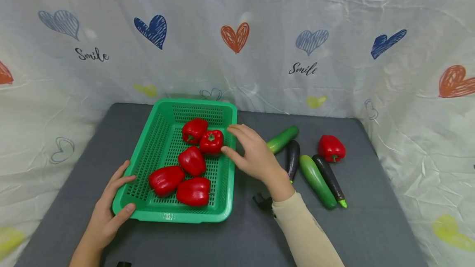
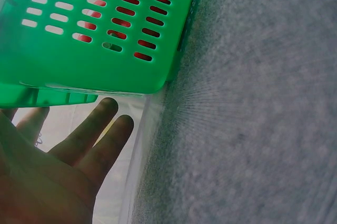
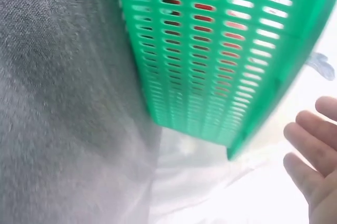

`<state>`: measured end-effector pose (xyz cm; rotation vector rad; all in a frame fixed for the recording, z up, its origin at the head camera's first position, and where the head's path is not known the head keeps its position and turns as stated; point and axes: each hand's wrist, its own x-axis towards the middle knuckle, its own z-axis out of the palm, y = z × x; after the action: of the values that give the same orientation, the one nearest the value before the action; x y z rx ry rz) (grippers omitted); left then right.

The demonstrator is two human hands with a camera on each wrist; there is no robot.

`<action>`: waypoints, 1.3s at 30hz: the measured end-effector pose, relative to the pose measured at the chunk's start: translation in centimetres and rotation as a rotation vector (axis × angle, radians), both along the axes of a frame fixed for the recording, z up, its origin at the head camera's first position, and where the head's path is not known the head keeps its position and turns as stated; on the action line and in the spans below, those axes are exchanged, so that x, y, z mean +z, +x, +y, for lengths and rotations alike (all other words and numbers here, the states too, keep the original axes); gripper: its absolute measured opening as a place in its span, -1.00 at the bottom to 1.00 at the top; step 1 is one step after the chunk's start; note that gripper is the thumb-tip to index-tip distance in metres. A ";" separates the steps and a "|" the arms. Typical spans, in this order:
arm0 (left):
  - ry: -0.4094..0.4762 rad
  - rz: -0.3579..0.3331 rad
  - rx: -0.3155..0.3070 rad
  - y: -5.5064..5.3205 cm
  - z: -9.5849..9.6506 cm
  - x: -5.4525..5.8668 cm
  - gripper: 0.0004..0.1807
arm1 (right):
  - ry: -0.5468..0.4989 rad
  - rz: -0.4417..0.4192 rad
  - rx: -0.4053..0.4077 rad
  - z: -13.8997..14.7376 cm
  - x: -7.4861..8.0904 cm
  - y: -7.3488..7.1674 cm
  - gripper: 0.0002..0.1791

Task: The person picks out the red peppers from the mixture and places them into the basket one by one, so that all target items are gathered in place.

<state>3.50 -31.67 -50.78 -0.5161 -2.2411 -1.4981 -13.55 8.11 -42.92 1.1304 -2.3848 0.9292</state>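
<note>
A green perforated plastic basket (image 1: pixel 172 216) stands on the left half of the table with several red bell peppers (image 1: pixel 193 191) inside. At its front left corner, my left hand (image 1: pixel 106 211) rests on the rim, thumb at the corner and fingertips over the left side. The left wrist view shows two straight fingers (image 2: pixel 108 142) outside the basket, below the rim. My right hand (image 1: pixel 253 151) reaches over the right rim with extended fingers and holds nothing. Its thumb is close to a bell pepper (image 1: pixel 211 142). Straight, spread fingers (image 3: pixel 313 145) appear beside the basket in the right wrist view.
Right of the basket lie two cucumbers (image 1: pixel 318 181), two dark eggplants (image 1: pixel 329 177) and a single red bell pepper (image 1: pixel 331 148). A grey cloth covers the table (image 1: pixel 208 244). Behind it hangs a white curtain (image 1: pixel 267 73) printed with hearts.
</note>
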 end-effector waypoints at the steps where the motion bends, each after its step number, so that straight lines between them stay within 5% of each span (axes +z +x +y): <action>1: 0.001 0.001 -0.001 0.0 0.0 0.0 -0.33 | -0.010 0.003 -0.004 0.3 0.1 0.2 -0.37; 10: -0.003 0.002 0.006 0.1 0.0 -0.1 -0.32 | -0.059 0.014 -0.131 4.0 0.8 1.6 -0.36; 39: -0.014 0.037 0.008 0.1 0.1 -0.1 -0.33 | -0.141 -0.092 -0.574 15.5 0.6 -0.5 -0.40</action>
<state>3.58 -31.60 -50.87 -0.5344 -2.2240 -1.4578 -14.04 23.56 -42.37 0.3177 -2.4559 0.9298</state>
